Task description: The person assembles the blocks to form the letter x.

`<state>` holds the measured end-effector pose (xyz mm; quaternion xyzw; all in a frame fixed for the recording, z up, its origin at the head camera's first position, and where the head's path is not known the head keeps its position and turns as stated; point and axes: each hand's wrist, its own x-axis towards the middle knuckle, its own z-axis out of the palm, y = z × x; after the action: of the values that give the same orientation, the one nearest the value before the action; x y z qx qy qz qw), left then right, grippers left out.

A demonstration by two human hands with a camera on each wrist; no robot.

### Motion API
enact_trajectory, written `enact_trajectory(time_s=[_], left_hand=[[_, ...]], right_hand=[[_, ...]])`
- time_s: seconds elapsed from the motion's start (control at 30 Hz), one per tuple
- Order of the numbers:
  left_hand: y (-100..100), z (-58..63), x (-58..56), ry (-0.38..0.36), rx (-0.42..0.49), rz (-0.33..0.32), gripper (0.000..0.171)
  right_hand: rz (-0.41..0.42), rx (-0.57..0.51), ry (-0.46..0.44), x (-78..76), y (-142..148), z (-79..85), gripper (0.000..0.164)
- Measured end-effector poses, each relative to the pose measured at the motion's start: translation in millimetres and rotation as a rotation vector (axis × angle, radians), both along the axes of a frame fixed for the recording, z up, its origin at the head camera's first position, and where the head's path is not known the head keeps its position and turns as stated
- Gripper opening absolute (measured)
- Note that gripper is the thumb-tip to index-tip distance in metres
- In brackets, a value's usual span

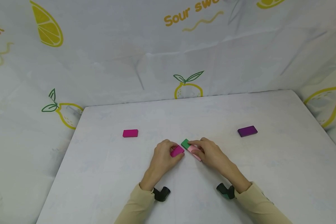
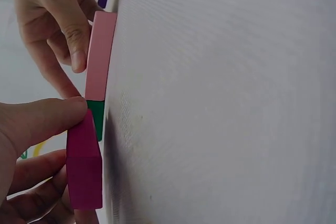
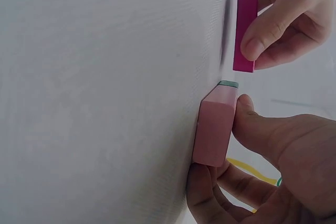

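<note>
My left hand (image 1: pixel 163 155) pinches a magenta block (image 1: pixel 177 151) between thumb and fingers. In the left wrist view this magenta block (image 2: pixel 85 161) is held tilted close over the white table. Opposite it, my right hand (image 1: pixel 212 154) grips a pink block (image 1: pixel 194 152) by its sides, thumb on the near side. A green block (image 1: pixel 185 143) lines up against the pink block's far end, with a right fingertip at the seam. The right wrist view shows the pink block (image 3: pixel 214 132) low at the table surface, and the magenta block (image 3: pixel 245 30) just beyond its green end.
Another magenta block (image 1: pixel 130 133) lies on the white table (image 1: pixel 106 174) at the left. A purple block (image 1: pixel 247 131) lies farther off at the right. Behind the table's back edge hangs a white lemon-print cloth (image 1: pixel 114 62). Black wrist devices (image 1: pixel 162 194) sit under both sleeves.
</note>
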<state>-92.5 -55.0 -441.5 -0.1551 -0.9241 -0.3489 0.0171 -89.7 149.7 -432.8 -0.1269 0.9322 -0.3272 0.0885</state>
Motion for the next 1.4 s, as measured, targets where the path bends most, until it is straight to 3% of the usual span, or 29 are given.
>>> enact_trajectory(time_s=[0.53, 1.4], left_hand=[[5.6, -7.7, -7.5, -0.017, 0.002, -0.009, 0.027], [7.8, -7.9, -10.3, -0.047, 0.032, -0.032, 0.031]], right_hand=[[0.007, -0.016, 0.016, 0.3, 1.0, 0.7, 0.038], [0.007, -0.017, 0.005, 0.4, 0.8, 0.0, 0.038]])
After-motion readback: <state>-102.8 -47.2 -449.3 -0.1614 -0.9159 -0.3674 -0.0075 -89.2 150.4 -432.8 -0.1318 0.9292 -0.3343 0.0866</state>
